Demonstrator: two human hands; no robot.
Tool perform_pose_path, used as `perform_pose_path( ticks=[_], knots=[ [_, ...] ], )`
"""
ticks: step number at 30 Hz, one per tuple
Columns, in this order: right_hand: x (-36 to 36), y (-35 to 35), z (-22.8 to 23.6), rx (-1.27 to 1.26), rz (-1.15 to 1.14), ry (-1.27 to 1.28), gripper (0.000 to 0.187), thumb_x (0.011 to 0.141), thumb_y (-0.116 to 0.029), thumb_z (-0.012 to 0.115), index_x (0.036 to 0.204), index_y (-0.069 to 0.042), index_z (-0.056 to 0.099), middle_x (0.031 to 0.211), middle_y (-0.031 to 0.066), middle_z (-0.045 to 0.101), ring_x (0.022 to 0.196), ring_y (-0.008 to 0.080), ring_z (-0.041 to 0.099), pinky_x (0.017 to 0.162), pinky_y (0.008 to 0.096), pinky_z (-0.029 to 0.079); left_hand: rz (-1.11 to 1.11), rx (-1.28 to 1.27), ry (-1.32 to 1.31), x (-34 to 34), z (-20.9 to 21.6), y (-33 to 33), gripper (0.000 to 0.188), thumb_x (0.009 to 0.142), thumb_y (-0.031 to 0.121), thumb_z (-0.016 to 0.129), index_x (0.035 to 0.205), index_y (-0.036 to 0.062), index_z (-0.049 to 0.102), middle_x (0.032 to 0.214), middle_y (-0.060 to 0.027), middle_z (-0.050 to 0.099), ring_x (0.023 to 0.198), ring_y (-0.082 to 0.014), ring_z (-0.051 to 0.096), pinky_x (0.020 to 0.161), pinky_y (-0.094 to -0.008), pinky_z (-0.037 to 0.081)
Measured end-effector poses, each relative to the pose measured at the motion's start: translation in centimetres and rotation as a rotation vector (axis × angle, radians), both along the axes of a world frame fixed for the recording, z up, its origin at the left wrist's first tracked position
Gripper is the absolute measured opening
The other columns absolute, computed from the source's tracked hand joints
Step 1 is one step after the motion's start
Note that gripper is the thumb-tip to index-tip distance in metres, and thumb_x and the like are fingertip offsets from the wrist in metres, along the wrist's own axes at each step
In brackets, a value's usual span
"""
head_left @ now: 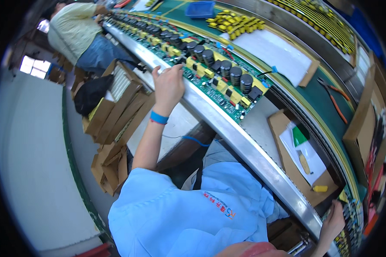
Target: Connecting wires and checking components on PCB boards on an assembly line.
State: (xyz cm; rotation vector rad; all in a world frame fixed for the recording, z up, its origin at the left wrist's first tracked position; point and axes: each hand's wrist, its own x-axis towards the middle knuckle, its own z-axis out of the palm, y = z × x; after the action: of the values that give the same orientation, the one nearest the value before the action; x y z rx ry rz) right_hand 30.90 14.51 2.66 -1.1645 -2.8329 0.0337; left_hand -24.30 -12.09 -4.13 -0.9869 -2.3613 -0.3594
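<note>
Grip on either side cannot be confirmed. Left hand [169, 88], curled, is over the rail [238, 135] beside a board row [210, 79]; right hand [333, 222] is at a second row [353, 220].

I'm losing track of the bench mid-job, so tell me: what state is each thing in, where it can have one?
left hand: fingers bent at the metal rail, grip unclear
right hand: at lower right, grip unclear
circuit boards: in a row, component side up
wristband: worn on the left wrist
pliers: lying down, handles spread
blue bin: open-topped
cardboard box at right: open
</note>
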Motion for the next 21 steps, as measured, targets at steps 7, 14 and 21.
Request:
perform_pose_path(
  ticks=[7,14,21],
  knots=[
    [-1.7,4.5,2.6,0.248,-0.010,0.186,0.017,0.093,-0.003,0.056,0.109,-0.001,0.063,0.103,0.0181,0.066,0.095,0.0354,0.065,0.080,0.0367,0.052,-0.251,-0.109,-0.137,7.1,1.8,2.8,0.017,0.092,0.009,0.055,0.107,0.0066,0.064,0.093,-0.0118,0.069,0.093,-0.0258,0.065,0.105,-0.0465,0.031],
    [-5.2,15.3,4.4,0.277,-0.248,0.132,0.019,0.090,-0.016,0.058,0.108,-0.011,0.059,0.101,0.0091,0.065,0.091,0.0316,0.064,0.074,0.0396,0.050,-0.497,-0.119,-0.323,15.2,3.2,3.3,0.023,0.089,0.003,0.057,0.112,0.0046,0.062,0.103,-0.0118,0.068,0.102,-0.0255,0.063,0.109,-0.0466,0.027],
    [-6.4,27.9,0.5,0.149,-0.224,0.169,0.028,0.084,-0.019,0.064,0.109,-0.006,0.065,0.101,0.0174,0.069,0.097,0.0334,0.066,0.084,0.0416,0.051,-0.843,-0.172,-0.450,20.6,4.4,6.4,0.028,0.082,0.006,0.065,0.110,0.0042,0.061,0.105,-0.0089,0.067,0.104,-0.0214,0.062,0.106,-0.0490,0.031]
  ],
)
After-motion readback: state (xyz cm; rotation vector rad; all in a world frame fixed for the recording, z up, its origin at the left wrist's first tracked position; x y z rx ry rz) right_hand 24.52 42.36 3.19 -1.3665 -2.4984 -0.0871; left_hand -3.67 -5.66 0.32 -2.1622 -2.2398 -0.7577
